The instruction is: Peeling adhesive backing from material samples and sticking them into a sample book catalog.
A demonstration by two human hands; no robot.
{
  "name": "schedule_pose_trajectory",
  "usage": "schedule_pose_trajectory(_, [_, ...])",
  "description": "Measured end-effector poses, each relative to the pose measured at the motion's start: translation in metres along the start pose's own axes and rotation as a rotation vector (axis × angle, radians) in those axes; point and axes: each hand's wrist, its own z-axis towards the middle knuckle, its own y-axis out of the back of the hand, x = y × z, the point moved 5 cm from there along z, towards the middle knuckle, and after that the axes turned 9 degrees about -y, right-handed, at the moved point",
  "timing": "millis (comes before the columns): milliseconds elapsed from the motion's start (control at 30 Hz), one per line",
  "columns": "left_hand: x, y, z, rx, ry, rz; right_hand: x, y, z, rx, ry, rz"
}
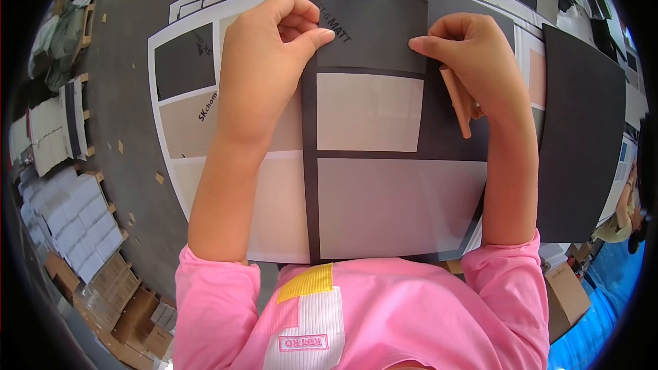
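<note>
A dark grey sample sheet (377,38) lies over the top of a black board (452,140), with printed lettering near its left edge. My left hand (274,48) pinches that left edge between thumb and fingers. At the opposite edge, the thumb and forefinger of my right hand (473,48) are pinched on the sheet. Tucked under the other right fingers is a tan, wooden-looking tool (458,103), its kind unclear. Below the sheet, a light beige panel (370,113) and a larger greyish panel (397,209) sit on the board.
Under my left arm is a white-framed board (185,127) with grey and beige panels. A plain black board (582,137) stands at the right. White stacks (72,212) and cardboard boxes (137,318) rest on the floor at left. Another person (620,223) is at far right.
</note>
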Motion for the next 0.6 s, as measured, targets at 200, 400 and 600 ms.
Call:
schedule_pose_trajectory(200, [-0.003, -0.001, 0.001, -0.003, -0.038, 0.037, -0.004, -0.002, 0.002, -0.029, 0.016, -0.034])
schedule_pose_trajectory(400, [-0.018, 0.005, 0.002, -0.044, -0.148, 0.433, 0.006, 0.013, -0.010, -0.422, 0.183, -0.581])
schedule_pose_trajectory(600, [-0.017, -0.002, -0.002, -0.089, -0.338, 0.541, -0.034, 0.103, -0.007, -0.516, -0.117, -0.316])
